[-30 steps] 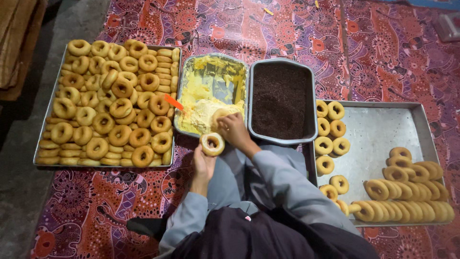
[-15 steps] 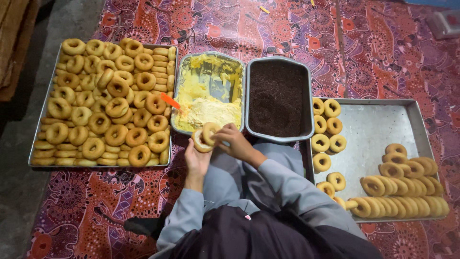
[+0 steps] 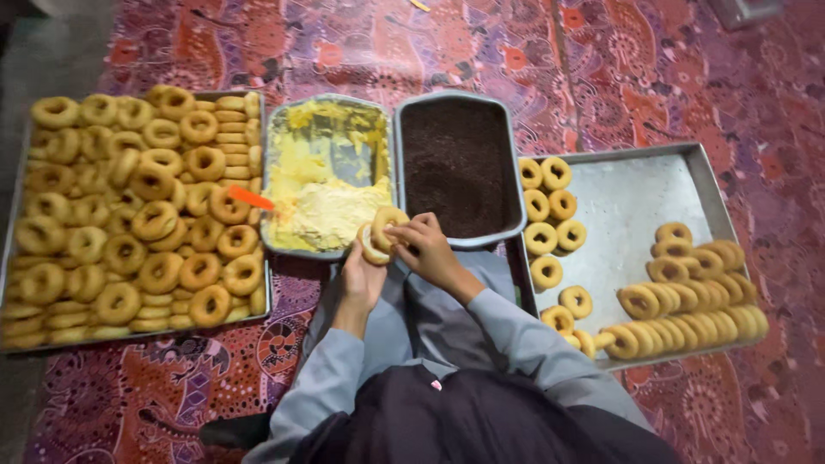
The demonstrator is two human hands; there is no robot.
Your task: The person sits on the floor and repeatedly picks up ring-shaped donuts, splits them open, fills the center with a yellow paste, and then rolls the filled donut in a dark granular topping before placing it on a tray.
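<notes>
The head view looked down on a seated person whose left hand (image 3: 361, 279) and right hand (image 3: 427, 249) met over the lap, just at the near edge of a tray of yellow cream (image 3: 326, 176). Both sets of fingers were clamped on two ring biscuits (image 3: 380, 234), held together between the hands. Right of the cream sat a tray of dark crumbs (image 3: 458, 167). On the left lay a big tray (image 3: 17, 344) heaped with plain rings, an orange scraper (image 3: 251, 198) resting at its right edge. A metal tray (image 3: 632, 193) on the right carried finished rings in rows, all on a patterned red cloth (image 3: 653, 69).
</notes>
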